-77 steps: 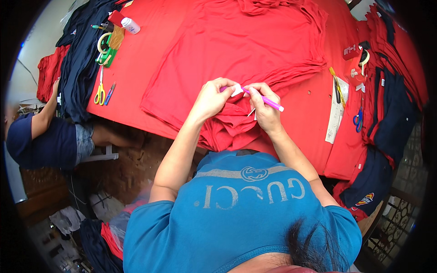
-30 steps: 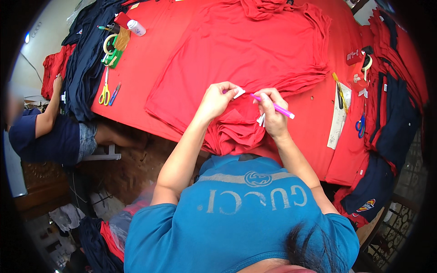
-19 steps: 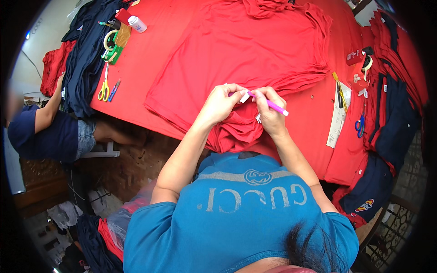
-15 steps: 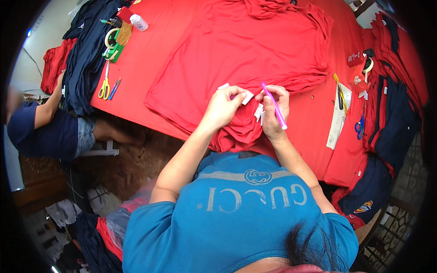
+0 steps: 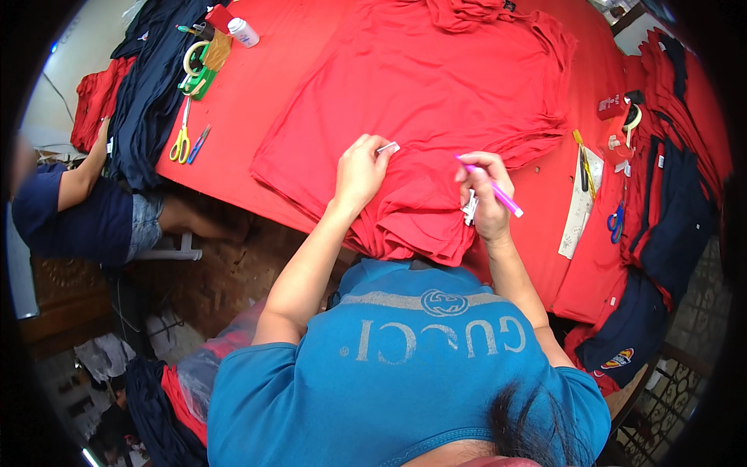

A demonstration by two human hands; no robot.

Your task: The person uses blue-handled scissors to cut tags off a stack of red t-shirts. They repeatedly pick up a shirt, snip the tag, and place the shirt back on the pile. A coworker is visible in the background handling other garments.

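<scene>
Left hand [image 5: 359, 170]: rests on the stack of red shirts [image 5: 420, 117], fingers pinched closed on a small white tag [image 5: 387, 147] held just above the cloth.
Right hand [image 5: 484, 194]: fingers wrapped around a pink pen [image 5: 492, 189], with a few small white slips [image 5: 470, 208] tucked under the palm; the pen tip points back toward the left hand.
Red shirts: laid flat in a thick pile on the red counter [image 5: 257, 86], the near hems hanging over the counter edge just in front of the person.
Doing it well: my judgement — keep the tag flat and pinned by the left fingers so it does not slide on the soft cloth, and bring the pen in at a low angle so the tip marks the tag and not the shirt below.
Risk: the loose slips under the right palm could drop into the folds — a firmer hold would help.
Containers: a small white bottle [image 5: 243, 32] with a cap stands at the far left of the counter; its contents cannot be seen. No open box or tray shows.
Nearby tools: yellow-handled scissors [image 5: 181, 140] at the left, blue-handled scissors [image 5: 615, 222] and a long white ruler [image 5: 577, 214] at the right.
Other piles: navy garments [image 5: 152, 86] at the left, more red and navy at the right [image 5: 669, 179].
Other person: seated at the left [image 5: 70, 210], arm reaching toward the navy pile.
</scene>
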